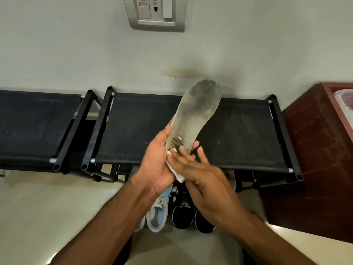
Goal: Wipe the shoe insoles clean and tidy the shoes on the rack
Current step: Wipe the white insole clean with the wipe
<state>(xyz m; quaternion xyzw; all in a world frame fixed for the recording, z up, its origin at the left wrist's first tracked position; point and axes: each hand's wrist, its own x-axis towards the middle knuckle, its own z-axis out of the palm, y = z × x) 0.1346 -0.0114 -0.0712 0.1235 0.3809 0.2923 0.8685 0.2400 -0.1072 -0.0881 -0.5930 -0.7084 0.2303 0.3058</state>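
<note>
- Left hand (158, 163): bare, with no ring, glove or band on it.
- Right hand (206, 180): bare as well; its fingernails are short and pale.
- Left forearm (107, 222): bare from wrist to the bottom edge of the view, no sleeve and no watch; fine hair shows along it.
- Right forearm (267, 238): bare to the lower right corner of the view, no sleeve, no strap at the wrist.
- Nothing else of the person shows.
</note>
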